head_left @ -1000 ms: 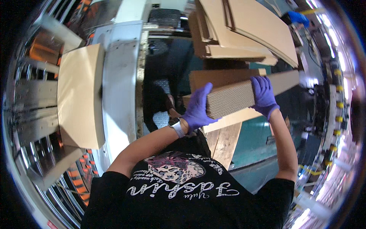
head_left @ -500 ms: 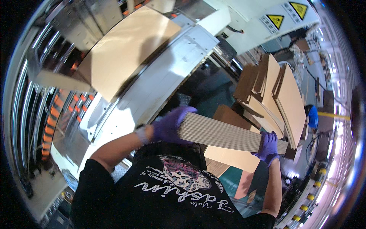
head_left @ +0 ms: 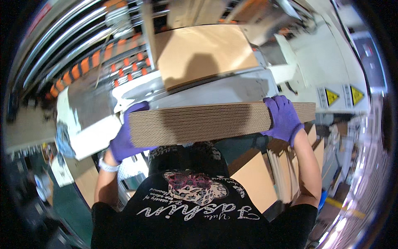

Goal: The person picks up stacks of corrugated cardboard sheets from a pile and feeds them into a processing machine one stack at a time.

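A thick stack of brown corrugated cardboard sheets spans the space in front of my body, its layered edges facing me. My left hand, in a purple glove, clasps the stack's left end with the thumb below. Towards the right end, my right hand, gloved the same, grips the stack with its fingers over the upper edge. Just beyond the held stack lies a pile of flat cardboard on the machine's feed bed, with shadows falling across it. The undersides of my fingers are partly hidden.
A pale metal ledge runs along the machine's front. Rollers with orange rings stand at the left. On the right, a white housing carries yellow warning signs. More cardboard stacks lie at the lower right.
My view has turned left towards the machine. The held cardboard stack has swung from a slant on the right to nearly level before the feed bed, both hands still on it.
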Motion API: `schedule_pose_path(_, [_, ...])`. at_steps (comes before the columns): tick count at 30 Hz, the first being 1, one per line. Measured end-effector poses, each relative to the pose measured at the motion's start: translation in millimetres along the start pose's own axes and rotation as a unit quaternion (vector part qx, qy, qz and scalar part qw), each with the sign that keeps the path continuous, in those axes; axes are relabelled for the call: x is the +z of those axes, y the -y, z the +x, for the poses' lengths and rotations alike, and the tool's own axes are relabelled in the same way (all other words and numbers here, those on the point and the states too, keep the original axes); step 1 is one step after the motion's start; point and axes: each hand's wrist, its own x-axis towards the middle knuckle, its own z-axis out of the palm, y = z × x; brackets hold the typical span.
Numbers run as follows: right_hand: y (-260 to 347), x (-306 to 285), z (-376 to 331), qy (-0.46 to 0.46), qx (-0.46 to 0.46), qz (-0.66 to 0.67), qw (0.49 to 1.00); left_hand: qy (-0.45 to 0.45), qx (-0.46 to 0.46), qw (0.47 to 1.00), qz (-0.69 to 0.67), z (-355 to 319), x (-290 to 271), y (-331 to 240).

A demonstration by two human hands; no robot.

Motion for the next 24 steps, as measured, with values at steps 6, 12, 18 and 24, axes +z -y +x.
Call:
schedule_pose_path(6, [-52, 89, 71, 0.059, -0.054, 0.015, 0.997, -0.109, -0.067, 0.989, -0.077, 1, 81, 71])
schedule_pose_path(12, [-74, 109, 85, 0.062, -0.111, -0.008, 0.992, -0.185, -0.069, 0.980, -0.027, -3, 90, 79])
schedule_pose_path(18, [-74, 107, 79, 0.022, -0.109, -0.026, 0.993, -0.187, -0.081, 0.979, 0.011, 4, 106, 63])
schedule_pose_path(24, [-107, 115, 77, 0.074, -0.103, -0.026, 0.992, -0.179, -0.087, 0.977, 0.074, 4, 135, 70])
